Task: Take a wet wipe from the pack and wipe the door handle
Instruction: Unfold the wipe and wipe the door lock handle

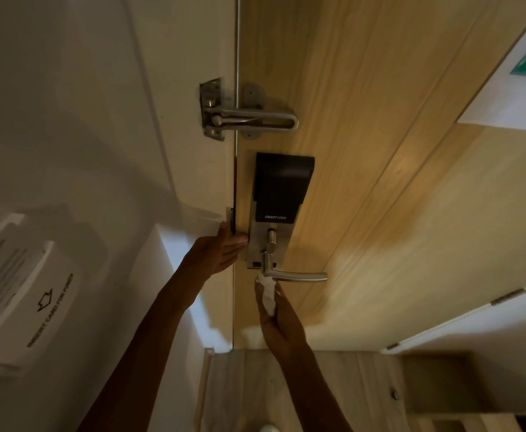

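So there's one wooden door [380, 182] here, shut against a white frame [193, 57], and two bare arms reaching up at it. The right hand [282, 325] is curled round one scrunched white wipe [267, 293], pinching it between thumb and fingers, and the top of the wipe is touching the underside of the handle [296, 275] right where it bends out of the lock plate. Just one handle, a silver lever pointing off to the right. The left hand [221, 254] is flat and open, fingers together, pressed against the door edge just beside the lock [279, 201], holding nothing. The lock is one tall unit, black top half with SMART LOCK printed on it, silver bottom half with one small thumb knob [271, 236] above the lever. Higher up there's one swing bar latch [246, 118] bridging frame and door. On the wall to the left, one white card slot box [22, 294] with an arrow on it. Can't see a pack of wipes from where I'm standing, only the one wipe in the hand
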The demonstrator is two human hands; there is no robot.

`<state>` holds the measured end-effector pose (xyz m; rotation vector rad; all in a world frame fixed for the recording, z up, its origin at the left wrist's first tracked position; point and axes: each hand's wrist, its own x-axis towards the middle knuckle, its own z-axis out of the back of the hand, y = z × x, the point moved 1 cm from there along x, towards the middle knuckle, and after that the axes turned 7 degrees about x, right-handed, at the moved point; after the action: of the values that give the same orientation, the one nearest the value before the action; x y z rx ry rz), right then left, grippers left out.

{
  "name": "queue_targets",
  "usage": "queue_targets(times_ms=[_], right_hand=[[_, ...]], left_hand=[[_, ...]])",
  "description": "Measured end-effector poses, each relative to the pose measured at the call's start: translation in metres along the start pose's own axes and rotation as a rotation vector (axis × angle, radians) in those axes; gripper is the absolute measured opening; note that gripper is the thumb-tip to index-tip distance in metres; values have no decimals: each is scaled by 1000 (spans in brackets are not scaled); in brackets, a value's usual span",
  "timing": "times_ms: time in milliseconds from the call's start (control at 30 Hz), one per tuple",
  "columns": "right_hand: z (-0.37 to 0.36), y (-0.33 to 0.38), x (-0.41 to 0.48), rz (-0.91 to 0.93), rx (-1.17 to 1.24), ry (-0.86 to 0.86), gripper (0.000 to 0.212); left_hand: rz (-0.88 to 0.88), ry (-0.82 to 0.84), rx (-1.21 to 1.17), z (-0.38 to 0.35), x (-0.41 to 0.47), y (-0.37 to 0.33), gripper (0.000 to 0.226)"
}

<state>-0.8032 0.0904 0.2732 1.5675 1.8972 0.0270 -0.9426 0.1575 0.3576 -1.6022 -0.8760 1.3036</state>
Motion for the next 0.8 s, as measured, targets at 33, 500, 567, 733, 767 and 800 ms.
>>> queue_targets(times_ms=[33,500,567,733,767,800], right_hand=[[6,6,-2,36,-32,-9,18],[35,99,-18,862,-963,-389,22],[28,103,-16,1089,-1303,-251,18],[19,96,-8,1150,-1761,-126,17],[18,93,-6,1158,-1810,-113,17],[16,89,-4,1170,-1837,-89,17]], left_hand=[[-9,0,21,2,2,2,53],[-168,-250,372,-5,8,44,23],[-158,-340,435,-13,3,44,23],[-177,-258,337,-29,0,62,11],[-179,-237,292,-29,1,62,14],[-193,-222,273,-29,2,63,15]])
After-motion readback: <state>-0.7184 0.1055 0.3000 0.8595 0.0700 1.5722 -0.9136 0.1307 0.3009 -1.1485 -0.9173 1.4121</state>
